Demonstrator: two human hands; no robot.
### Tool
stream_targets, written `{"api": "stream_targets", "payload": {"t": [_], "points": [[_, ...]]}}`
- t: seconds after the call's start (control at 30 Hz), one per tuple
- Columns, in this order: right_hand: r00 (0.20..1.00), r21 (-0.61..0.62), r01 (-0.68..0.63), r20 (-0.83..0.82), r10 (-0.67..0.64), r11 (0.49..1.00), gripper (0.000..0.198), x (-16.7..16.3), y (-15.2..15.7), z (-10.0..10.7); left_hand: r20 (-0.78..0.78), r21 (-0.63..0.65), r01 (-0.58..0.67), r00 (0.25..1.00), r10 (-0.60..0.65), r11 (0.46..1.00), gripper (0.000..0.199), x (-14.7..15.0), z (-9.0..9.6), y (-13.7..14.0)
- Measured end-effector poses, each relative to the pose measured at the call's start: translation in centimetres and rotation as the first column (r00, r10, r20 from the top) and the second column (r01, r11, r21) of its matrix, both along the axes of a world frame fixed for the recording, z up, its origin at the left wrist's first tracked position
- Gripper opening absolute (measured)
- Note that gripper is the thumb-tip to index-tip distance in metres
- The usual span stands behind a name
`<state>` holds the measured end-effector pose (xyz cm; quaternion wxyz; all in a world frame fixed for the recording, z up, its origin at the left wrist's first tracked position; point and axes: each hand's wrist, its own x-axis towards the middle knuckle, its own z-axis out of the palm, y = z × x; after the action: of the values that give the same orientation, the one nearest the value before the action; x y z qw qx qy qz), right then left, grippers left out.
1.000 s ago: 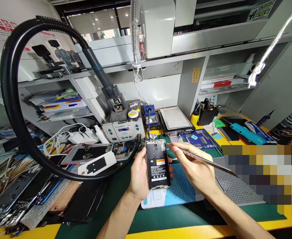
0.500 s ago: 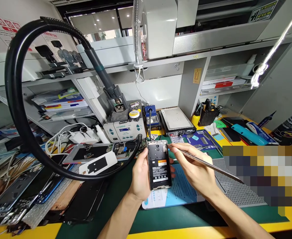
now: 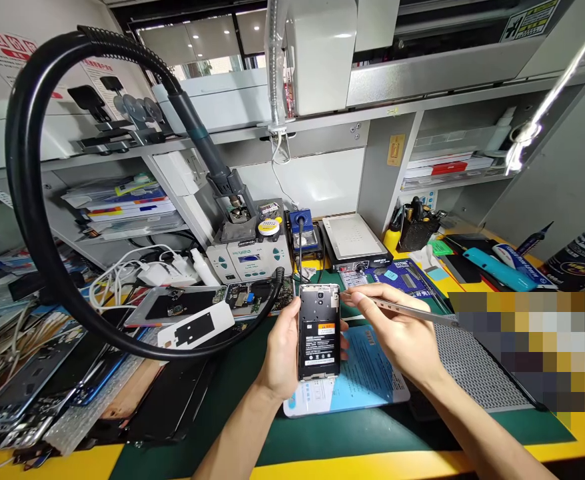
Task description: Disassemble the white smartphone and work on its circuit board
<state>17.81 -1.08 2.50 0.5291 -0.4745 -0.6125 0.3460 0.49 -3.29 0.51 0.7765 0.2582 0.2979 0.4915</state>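
a head-worn camera looks forward and down over the workbench (image 3: 87, 463), close by; the pixelated lower right seems unreadable

bright, glare on white panel (image 3: 317, 180), edges stretched, lower right pixelated, focus perhaps soft

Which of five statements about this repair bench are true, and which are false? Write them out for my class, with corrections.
1. The left hand holds a black rectangular smartphone. True.
2. The smartphone's screen faces the viewer. False: a black rectangular battery shows on the side facing the viewer.
3. The right hand holds a slim silver metal tool. True.
4. The thick black flexible hose is stretched straight. False: the hose bends in a wide loop.
5. A blue-and-white rectangular sheet lies on the dark green mat. True.
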Motion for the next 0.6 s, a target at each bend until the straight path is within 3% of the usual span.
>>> {"api": "stream_targets", "payload": {"t": [0.27,0.6], "points": [[0.982,-0.158,-0.124,-0.164,0.098,0.98,0.016,1.1,1.1,0.3,-0.081,-0.052,0.092,0.992,-0.096,0.994,0.063,-0.5,0.2,0.2],[0.951,-0.218,-0.241,-0.25,0.185,0.946,0.01,1.8,1.6,1.0,-0.08,-0.083,0.125,0.988,-0.131,0.989,0.057,-0.5,0.4,0.3]]}}
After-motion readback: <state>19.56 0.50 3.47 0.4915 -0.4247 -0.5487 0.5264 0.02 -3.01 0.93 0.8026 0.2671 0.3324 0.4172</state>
